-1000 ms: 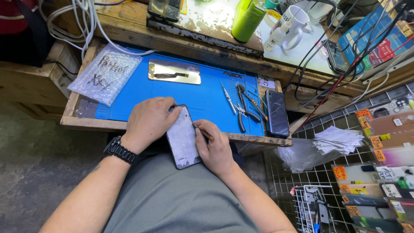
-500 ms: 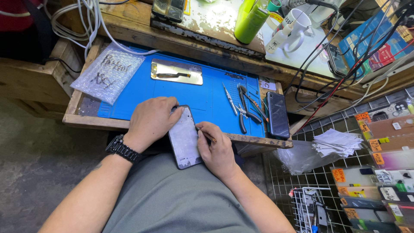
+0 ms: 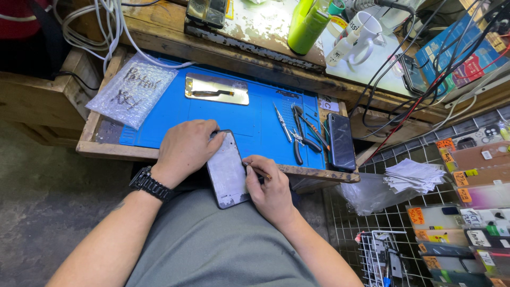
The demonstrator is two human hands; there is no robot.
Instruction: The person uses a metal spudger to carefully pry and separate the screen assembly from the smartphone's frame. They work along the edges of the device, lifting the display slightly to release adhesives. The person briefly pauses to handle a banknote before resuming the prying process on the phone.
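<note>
Left hand [image 3: 187,149] clamped on phone [image 3: 227,171] at blue mat [image 3: 255,119] edge over lap, right hand [image 3: 271,186] pinching thin tool [image 3: 260,171] at its side; unchanged from before, prying ongoing.

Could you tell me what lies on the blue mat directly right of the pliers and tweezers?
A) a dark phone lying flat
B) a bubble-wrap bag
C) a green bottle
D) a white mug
A: a dark phone lies flat at the blue mat's right edge, just beyond the pliers.
</note>
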